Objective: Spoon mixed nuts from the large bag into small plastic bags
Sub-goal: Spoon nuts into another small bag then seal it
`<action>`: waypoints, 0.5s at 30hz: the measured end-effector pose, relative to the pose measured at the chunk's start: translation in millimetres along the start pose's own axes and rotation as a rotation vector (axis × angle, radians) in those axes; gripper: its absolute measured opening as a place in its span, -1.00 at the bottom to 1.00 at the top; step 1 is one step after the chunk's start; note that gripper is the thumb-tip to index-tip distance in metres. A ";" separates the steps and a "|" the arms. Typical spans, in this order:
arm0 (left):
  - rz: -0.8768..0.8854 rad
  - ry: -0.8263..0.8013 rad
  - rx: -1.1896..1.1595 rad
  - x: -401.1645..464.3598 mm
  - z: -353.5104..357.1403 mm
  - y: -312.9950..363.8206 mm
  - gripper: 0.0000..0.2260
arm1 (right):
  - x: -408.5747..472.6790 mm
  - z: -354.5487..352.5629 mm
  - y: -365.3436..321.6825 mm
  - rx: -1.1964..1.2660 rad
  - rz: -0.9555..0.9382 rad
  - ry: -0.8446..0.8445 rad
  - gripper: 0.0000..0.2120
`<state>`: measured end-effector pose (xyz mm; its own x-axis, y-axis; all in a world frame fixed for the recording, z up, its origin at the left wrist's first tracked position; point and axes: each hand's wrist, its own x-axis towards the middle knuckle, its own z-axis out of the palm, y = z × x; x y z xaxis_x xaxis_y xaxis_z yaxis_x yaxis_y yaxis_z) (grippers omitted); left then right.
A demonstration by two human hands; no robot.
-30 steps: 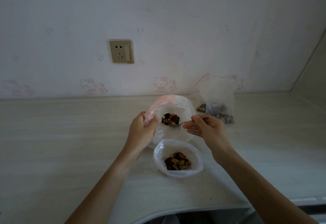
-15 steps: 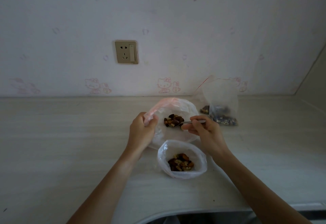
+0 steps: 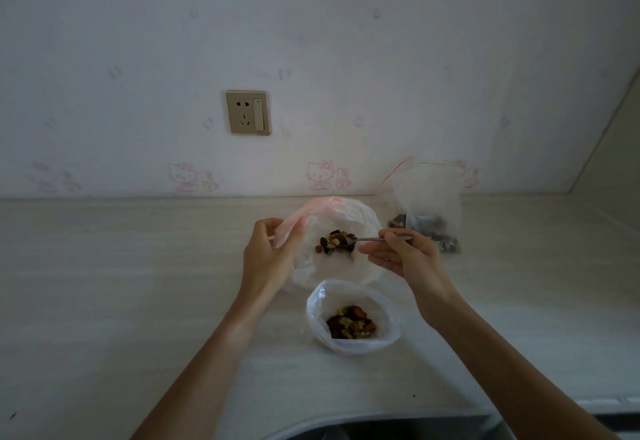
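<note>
Head view: pale wood-grain bench (image 3: 104, 301) noted. Large bag (image 3: 346, 268), thin crinkled film, pink-tinted rim, held up by a pinch of the left hand (image 3: 266, 259). Small plastic bag (image 3: 353, 318), rounded and slack, stands just in front, part-filled. Right hand (image 3: 401, 256) curled round a slim metal spoon (image 3: 367, 240) heaped with mixed nuts (image 3: 334, 242). Spillage judged likely: the heap could slide off if the spoon is tilted; the soft rim may fold.

On the surface (image 3: 104, 301), the near bag (image 3: 353, 318) sits closest, nuts inside. Just behind it is the held bag (image 3: 332, 231), left hand (image 3: 266, 256) at its left rim, right hand (image 3: 405, 256) to its right with the spoon (image 3: 374, 239) reaching in. Far right, by the wall, stands a third bag (image 3: 426, 204), possibly leaning.
</note>
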<state>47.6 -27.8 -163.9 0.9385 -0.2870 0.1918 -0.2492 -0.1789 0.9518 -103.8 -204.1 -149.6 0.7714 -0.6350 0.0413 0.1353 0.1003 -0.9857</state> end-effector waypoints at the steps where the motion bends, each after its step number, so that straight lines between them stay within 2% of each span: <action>1: 0.011 0.025 -0.018 -0.1 -3.0 2.0 -0.51 | -2.1 -1.2 -4.4 0.000 -0.011 -0.010 -0.80; 5: 0.111 0.124 -0.043 -9.9 -9.8 9.2 -0.65 | -14.5 -10.0 -24.4 0.013 -0.062 -0.061 -0.80; 10: 0.329 0.153 0.021 -42.6 -15.1 20.5 -0.81 | -39.1 -27.5 -41.7 0.101 -0.066 -0.104 -0.76; 12: 0.395 0.101 0.067 -55.0 -17.5 26.5 -0.91 | -51.1 -37.2 -45.3 0.134 -0.045 -0.122 -0.74; 14: 0.391 -0.043 0.115 -64.3 -19.4 29.6 -0.98 | -62.8 -46.2 -47.2 0.164 -0.015 -0.143 -0.74; 15: 0.370 -0.133 0.158 -68.1 -19.6 29.7 -0.96 | -68.6 -50.1 -47.4 0.169 0.002 -0.153 -0.75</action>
<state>-19.0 4.9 -144.0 0.7426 -0.4757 0.4714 -0.6067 -0.1799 0.7743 -194.3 -203.7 -113.9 0.8554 -0.5124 0.0765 0.2258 0.2360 -0.9451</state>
